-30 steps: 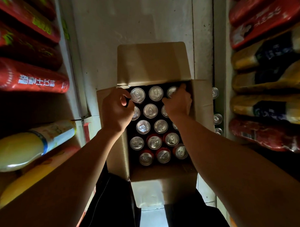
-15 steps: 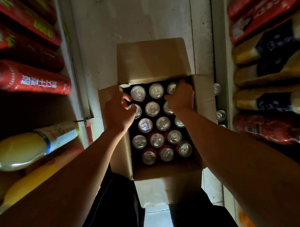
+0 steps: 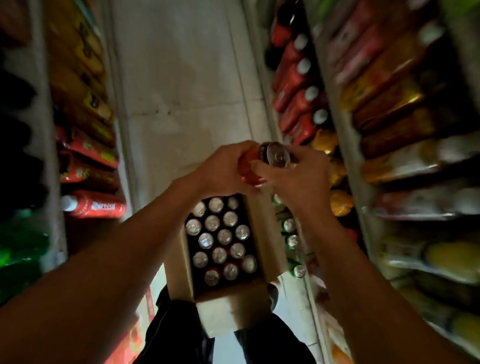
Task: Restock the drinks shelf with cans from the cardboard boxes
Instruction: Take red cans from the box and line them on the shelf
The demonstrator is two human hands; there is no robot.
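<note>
An open cardboard box [image 3: 264,237] stands on the floor between my legs, with several silver-topped cans [image 3: 218,237] upright inside. Above its far end, my left hand [image 3: 220,170] and my right hand [image 3: 301,181] meet around a red can [image 3: 251,168]. The can is tilted, and its silver top [image 3: 278,156] faces the camera. My left hand grips the red body and my right hand's fingers curl round the top end. I cannot tell whether a second can is hidden between the hands.
Shelves of bottles line both sides of the narrow aisle: red bottles [image 3: 96,204] on the left, red [image 3: 296,102] and yellow ones on the right. A few cans [image 3: 290,225] stand on the low right shelf beside the box. Pale floor [image 3: 182,84] stretches ahead.
Both hands have come up out of the box with a red can and met above its far end. The camera has risen and tilted, and the view is blurred.
</note>
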